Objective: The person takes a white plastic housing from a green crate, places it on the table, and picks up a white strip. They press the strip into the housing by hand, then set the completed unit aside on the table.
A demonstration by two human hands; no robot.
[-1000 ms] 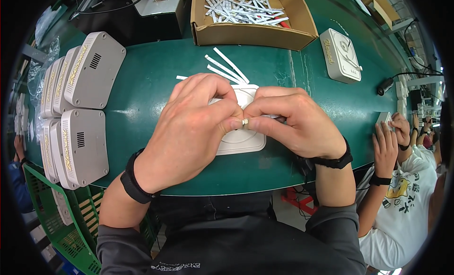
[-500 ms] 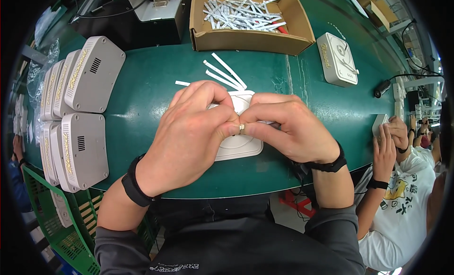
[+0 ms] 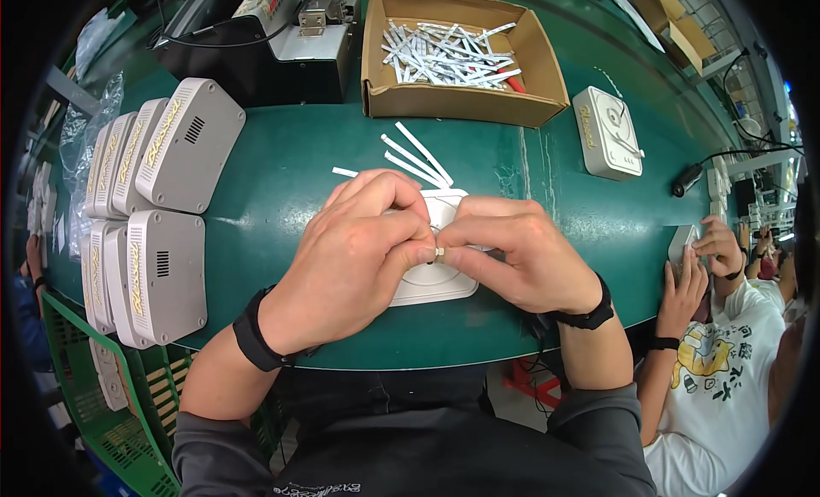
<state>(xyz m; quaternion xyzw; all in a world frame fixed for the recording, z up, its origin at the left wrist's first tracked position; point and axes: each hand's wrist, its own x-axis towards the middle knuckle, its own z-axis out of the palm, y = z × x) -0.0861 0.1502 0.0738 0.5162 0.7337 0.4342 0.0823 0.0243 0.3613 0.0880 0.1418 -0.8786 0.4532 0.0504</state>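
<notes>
Both hands meet above a white, round-cornered casing part (image 3: 444, 290) that lies on the green table near its front edge. My left hand (image 3: 363, 245) is closed, its thumb and forefinger pinching one side of a tiny cream-coloured block (image 3: 440, 252). From the other side my right hand (image 3: 525, 251) grips the same block between thumb and forefinger. The block may be a connector, but it is too small to be sure. The fingers hide much of the casing part. Just beyond it, several thin white strips (image 3: 412, 159) lie loose on the table.
A cardboard box (image 3: 465, 108) of white strips stands at the back, beside a black machine (image 3: 290, 78). White casings (image 3: 190, 147) stand in rows at the left, above a green crate (image 3: 128, 420). One white device (image 3: 608, 134) lies at the right. A co-worker's hands (image 3: 688, 288) hold another casing.
My view has shifted, so the table and its things sit lower in the picture. Both hands keep their pinch on the cream-coloured block over the casing part.
</notes>
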